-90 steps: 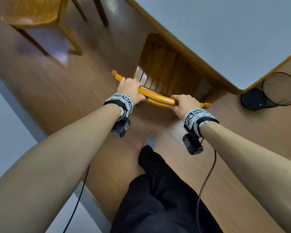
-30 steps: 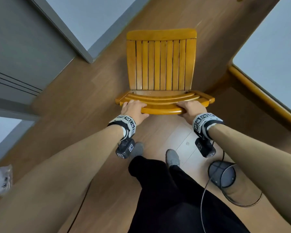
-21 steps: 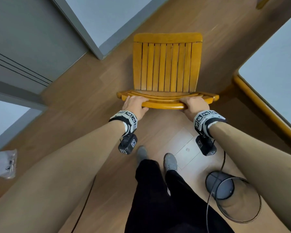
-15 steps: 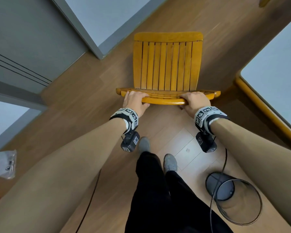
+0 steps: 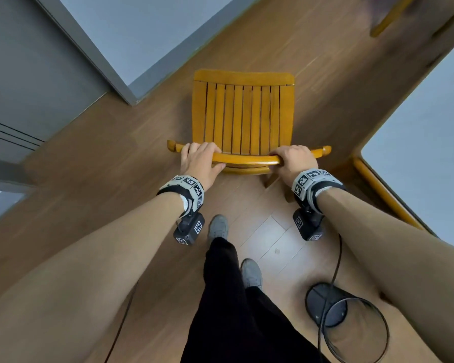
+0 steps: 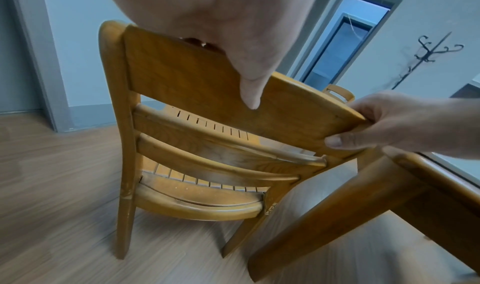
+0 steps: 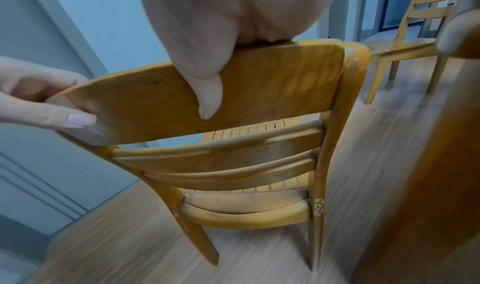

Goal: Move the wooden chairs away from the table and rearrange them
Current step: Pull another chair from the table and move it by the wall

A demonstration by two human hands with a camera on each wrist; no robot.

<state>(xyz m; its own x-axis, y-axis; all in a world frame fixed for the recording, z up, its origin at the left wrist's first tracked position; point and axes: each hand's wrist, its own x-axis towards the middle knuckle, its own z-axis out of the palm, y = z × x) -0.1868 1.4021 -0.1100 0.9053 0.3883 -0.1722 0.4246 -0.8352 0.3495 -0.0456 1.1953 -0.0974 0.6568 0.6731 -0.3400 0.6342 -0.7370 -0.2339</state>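
A yellow wooden chair (image 5: 243, 113) with a slatted seat stands on the wood floor in front of me, away from the table (image 5: 430, 142) at the right. My left hand (image 5: 198, 159) grips the left part of its top back rail (image 5: 247, 160), fingers over the top, thumb behind. My right hand (image 5: 294, 159) grips the right part of the same rail. The wrist views show the chair's back (image 6: 207, 87) (image 7: 207, 95) with a thumb pressed on it. A second wooden chair (image 7: 415, 32) stands farther off, also seen as a leg (image 5: 388, 18) at the top right.
A grey wall corner and door frame (image 5: 110, 74) lie ahead left. The table's wooden edge (image 5: 383, 189) runs close at the right. A black wire wastebasket (image 5: 349, 323) sits on the floor by my right foot. A coat stand (image 6: 426, 56) is by the far wall.
The chair came out from under the table and swung round toward the wall. In the last second it has slid farther from me, its back rail tipping upright; both hands kept their grip.
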